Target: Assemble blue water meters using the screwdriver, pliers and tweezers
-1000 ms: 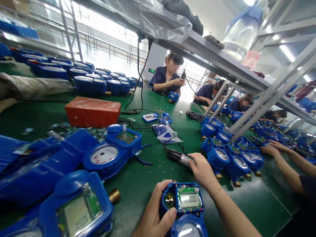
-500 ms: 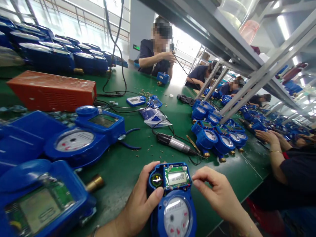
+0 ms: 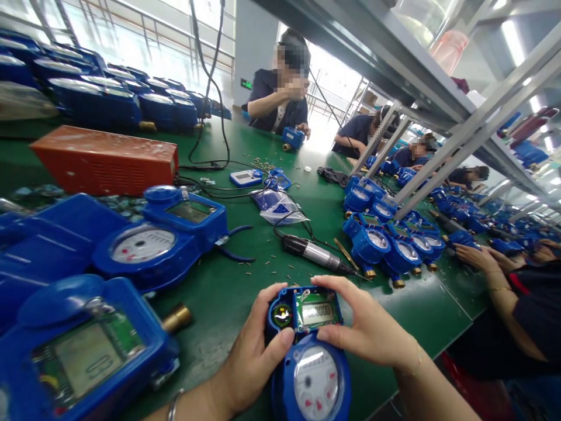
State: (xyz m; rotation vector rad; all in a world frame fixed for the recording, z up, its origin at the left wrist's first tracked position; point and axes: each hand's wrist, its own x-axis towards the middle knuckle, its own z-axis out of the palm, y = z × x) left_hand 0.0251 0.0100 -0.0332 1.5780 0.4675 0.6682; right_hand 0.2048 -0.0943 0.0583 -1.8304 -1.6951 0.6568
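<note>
A blue water meter [image 3: 312, 362] with a round dial and an open electronics box showing a small LCD stands at the near edge of the green bench [image 3: 263, 234]. My left hand [image 3: 256, 356] wraps its left side, thumb pressed by the black round part. My right hand [image 3: 366, 327] grips the box's right side, fingers over the top edge and thumb under the LCD. An electric screwdriver [image 3: 313, 254] lies on the bench just beyond, untouched.
More blue meters [image 3: 153, 245] stand at the left and in a cluster [image 3: 385, 240] at the right. An orange box [image 3: 105, 161], blue pliers [image 3: 234, 245], a plastic bag [image 3: 278, 207], cables and scattered screws lie mid-bench. Co-workers sit opposite and at the right [image 3: 504, 280]. A metal shelf hangs overhead.
My right hand left the screwdriver lying on the bench, came back and closed on the meter's box. The meter has come closer, and my view dropped lower.
</note>
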